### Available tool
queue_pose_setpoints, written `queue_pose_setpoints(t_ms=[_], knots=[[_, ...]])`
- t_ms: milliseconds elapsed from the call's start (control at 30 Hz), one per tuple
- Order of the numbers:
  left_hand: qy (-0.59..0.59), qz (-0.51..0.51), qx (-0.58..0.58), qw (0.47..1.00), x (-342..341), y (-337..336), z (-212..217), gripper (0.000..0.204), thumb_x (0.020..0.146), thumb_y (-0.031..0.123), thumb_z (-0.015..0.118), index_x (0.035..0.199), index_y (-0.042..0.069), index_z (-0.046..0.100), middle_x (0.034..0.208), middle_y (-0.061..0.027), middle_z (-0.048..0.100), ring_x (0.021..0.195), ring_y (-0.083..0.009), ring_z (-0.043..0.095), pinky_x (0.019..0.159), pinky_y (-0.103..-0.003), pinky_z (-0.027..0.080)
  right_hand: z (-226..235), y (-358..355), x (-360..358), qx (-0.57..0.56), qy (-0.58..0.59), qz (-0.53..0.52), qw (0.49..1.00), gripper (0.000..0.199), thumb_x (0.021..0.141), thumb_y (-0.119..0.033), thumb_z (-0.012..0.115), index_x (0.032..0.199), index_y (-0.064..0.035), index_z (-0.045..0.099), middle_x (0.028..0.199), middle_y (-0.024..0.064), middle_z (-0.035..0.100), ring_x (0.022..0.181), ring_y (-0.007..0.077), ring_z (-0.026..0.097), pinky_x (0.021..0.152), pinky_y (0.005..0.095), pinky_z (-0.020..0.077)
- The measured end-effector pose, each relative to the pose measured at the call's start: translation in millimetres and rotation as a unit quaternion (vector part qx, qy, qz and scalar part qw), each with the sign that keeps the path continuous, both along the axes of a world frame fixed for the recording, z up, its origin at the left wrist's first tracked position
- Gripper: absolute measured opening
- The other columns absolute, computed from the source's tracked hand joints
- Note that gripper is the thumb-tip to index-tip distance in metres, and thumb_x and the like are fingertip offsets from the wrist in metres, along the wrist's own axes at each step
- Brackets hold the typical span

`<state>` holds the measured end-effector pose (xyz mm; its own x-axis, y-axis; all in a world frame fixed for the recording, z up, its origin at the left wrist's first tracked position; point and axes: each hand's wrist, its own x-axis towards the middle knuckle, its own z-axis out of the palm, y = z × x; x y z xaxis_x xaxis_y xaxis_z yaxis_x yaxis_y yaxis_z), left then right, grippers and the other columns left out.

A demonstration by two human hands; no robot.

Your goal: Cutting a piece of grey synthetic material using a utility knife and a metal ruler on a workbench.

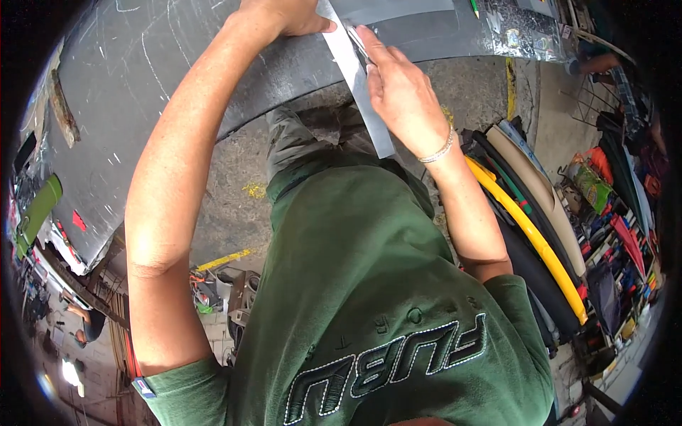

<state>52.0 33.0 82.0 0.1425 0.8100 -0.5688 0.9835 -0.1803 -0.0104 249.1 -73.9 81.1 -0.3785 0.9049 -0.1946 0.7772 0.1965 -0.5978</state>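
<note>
**Learner:** What are your hands doing here?

**Legend:** Your left hand (284,15) presses down on the upper end of a long grey metal strip (359,85), fingers closed flat over it at the top edge of the view. Your right hand (401,92) lies along the strip's right edge, fingers curled narrow around a slim tool (357,42) whose tip meets the strip; what kind of tool it is cannot be told.

**Learner:** Where does the strip lie?

**Legend:** It runs from under your left hand down and to the right, across the dark grey sheet panel (142,85) on the bench, its lower end overhanging the panel's edge above your trouser leg (291,138). Your right wrist, with its bracelet (439,151), sits just beside that free end.

**Learner:** How should you do this step well?

**Legend:** Judging from the grip, keep the left hand's weight on the strip so it cannot pivot, and draw the tool along the edge in one steady pass, close against the metal.

**Learner:** And around you?

**Legend:** Curved yellow (533,234), black and beige trim lengths (540,192) are stacked to your right; concrete floor (234,184) lies below.
</note>
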Motion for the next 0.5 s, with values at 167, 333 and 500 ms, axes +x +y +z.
queue_pose_setpoints(t_ms=[167,333,500], knots=[[-0.012,0.021,0.005,1.000,-2,-4,4,0.124,0.080,0.059,0.078,0.154,-0.020,0.016,0.166,-0.0358,0.012,0.157,-0.0437,0.014,0.128,-0.047,0.020,34,18,8,-0.197,0.226,-0.117,0.947,0.054,0.104,-0.015,0.059,0.155,-0.0142,0.041,0.137,0.0135,0.062,0.076,0.0129,0.068,0.063,0.0269,0.0555],[-0.040,0.061,0.045,0.996,-7,-11,-4,0.127,0.078,0.060,0.079,0.158,-0.014,0.014,0.169,-0.0314,0.008,0.159,-0.0412,0.009,0.128,-0.051,0.017,45,43,43,-0.404,0.657,-0.101,0.628,0.073,0.097,-0.044,0.068,0.152,-0.0070,0.037,0.136,0.0239,0.054,0.110,0.0333,0.064,0.092,0.0372,0.0557],[-0.131,0.047,0.133,0.981,-6,-16,-30,0.129,0.077,0.060,0.080,0.160,-0.012,0.012,0.170,-0.0295,0.007,0.159,-0.0405,0.008,0.128,-0.052,0.016,63,68,53,-0.391,0.611,-0.083,0.683,0.084,0.097,-0.039,0.072,0.158,0.0003,0.030,0.135,0.0342,0.059,0.111,0.0428,0.071,0.086,0.0398,0.0628]])
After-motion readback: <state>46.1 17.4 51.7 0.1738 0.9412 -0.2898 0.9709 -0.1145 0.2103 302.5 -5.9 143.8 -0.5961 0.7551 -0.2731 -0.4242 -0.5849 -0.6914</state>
